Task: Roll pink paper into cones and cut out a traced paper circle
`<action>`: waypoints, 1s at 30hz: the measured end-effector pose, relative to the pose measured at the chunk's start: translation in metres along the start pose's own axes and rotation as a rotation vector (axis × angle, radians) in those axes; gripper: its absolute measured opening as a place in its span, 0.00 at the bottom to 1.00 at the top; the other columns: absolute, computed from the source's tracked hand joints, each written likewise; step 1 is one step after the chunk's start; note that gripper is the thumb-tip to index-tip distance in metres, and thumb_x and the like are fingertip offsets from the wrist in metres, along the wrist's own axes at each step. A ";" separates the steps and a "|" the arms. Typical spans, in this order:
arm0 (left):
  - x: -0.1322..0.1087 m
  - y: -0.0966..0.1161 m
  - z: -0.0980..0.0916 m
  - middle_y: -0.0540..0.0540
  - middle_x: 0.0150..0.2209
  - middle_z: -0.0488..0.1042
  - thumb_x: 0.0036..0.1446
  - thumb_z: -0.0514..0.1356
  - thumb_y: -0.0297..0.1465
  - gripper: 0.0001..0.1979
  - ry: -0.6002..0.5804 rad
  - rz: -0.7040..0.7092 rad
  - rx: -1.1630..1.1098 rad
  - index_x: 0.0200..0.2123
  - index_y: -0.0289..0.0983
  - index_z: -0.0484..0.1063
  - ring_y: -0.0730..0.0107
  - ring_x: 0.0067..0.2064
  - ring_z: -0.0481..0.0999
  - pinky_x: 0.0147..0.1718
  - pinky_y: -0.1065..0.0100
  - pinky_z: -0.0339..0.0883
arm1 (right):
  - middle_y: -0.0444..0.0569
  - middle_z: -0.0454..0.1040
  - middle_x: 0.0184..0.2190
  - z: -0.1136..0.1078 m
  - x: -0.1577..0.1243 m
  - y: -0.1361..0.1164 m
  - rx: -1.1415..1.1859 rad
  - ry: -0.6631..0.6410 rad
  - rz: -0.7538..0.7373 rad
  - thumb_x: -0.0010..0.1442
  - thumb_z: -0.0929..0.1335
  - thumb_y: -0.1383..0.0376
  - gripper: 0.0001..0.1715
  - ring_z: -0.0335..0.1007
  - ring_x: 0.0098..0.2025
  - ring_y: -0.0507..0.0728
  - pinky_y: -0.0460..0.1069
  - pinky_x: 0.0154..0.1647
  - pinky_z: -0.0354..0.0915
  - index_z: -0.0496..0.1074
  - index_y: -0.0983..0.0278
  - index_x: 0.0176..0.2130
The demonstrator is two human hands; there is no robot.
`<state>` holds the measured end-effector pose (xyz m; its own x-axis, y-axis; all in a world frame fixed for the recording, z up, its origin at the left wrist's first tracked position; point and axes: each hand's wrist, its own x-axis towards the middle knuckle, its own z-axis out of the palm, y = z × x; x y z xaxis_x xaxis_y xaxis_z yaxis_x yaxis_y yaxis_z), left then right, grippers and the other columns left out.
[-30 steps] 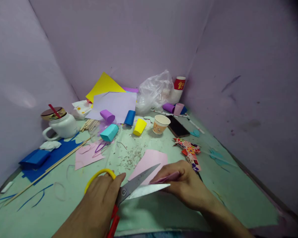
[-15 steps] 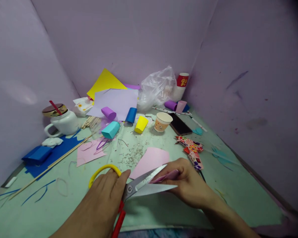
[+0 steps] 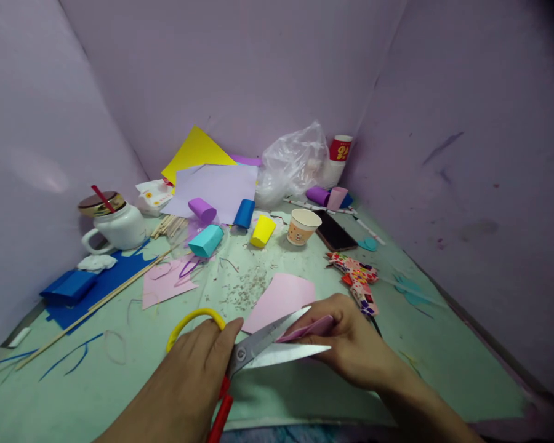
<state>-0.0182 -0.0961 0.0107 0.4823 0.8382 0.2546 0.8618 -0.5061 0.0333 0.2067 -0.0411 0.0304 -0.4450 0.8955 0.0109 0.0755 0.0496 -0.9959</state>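
My left hand (image 3: 196, 363) is closed on a pair of scissors (image 3: 263, 344) with one yellow and one red handle. The blades stand apart and point right, around the small folded piece of pink paper (image 3: 311, 329). That paper is pinched between the thumb and fingers of my right hand (image 3: 346, 338). Just beyond the blades, a larger pink paper sheet (image 3: 284, 298) lies flat on the table. Further off sit an orange-patterned paper cup (image 3: 302, 227) and coloured paper tubes in yellow (image 3: 263, 231), blue (image 3: 244, 213), teal (image 3: 206, 240) and purple (image 3: 202, 210).
On the left are a white mug (image 3: 120, 227), blue paper (image 3: 115, 280), a long wooden stick (image 3: 92, 311) and pink scraps (image 3: 166, 282). A phone (image 3: 335, 231) and a floral bow (image 3: 357, 277) lie to the right. Behind stand a plastic bag (image 3: 290, 163) and stacked cups (image 3: 338, 159).
Almost nothing differs. The scissors stay spread about the folded pink paper, whose tip has shifted very slightly left.
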 end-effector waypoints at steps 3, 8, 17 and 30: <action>0.000 -0.002 -0.001 0.36 0.44 0.71 0.49 0.48 0.23 0.31 -0.003 0.014 0.013 0.58 0.38 0.48 0.57 0.42 0.73 0.36 0.60 0.71 | 0.47 0.80 0.23 0.000 0.000 0.002 0.012 0.002 -0.021 0.45 0.71 0.76 0.09 0.75 0.26 0.53 0.43 0.29 0.69 0.80 0.64 0.27; 0.000 -0.002 -0.001 0.36 0.45 0.71 0.48 0.48 0.23 0.32 0.002 0.018 0.020 0.59 0.38 0.48 0.56 0.44 0.73 0.39 0.58 0.70 | 0.48 0.79 0.23 0.001 0.001 0.002 0.022 0.001 0.007 0.46 0.72 0.73 0.07 0.74 0.26 0.52 0.42 0.25 0.67 0.80 0.64 0.26; -0.003 -0.002 0.002 0.39 0.43 0.71 0.47 0.48 0.23 0.33 0.006 -0.008 -0.010 0.59 0.40 0.49 0.58 0.41 0.72 0.38 0.60 0.69 | 0.49 0.80 0.24 0.001 0.000 -0.001 0.026 -0.008 0.026 0.47 0.72 0.73 0.06 0.74 0.26 0.52 0.43 0.26 0.67 0.80 0.64 0.27; 0.000 0.005 -0.006 0.37 0.44 0.73 0.50 0.44 0.18 0.30 -0.044 -0.008 0.111 0.58 0.35 0.55 0.57 0.42 0.73 0.39 0.59 0.67 | 0.50 0.80 0.24 0.001 -0.003 0.000 0.031 0.002 0.087 0.46 0.73 0.70 0.04 0.75 0.26 0.54 0.43 0.25 0.68 0.80 0.64 0.26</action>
<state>-0.0144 -0.0997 0.0171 0.4795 0.8516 0.2118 0.8767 -0.4757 -0.0722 0.2074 -0.0439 0.0300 -0.4359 0.8968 -0.0757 0.0861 -0.0422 -0.9954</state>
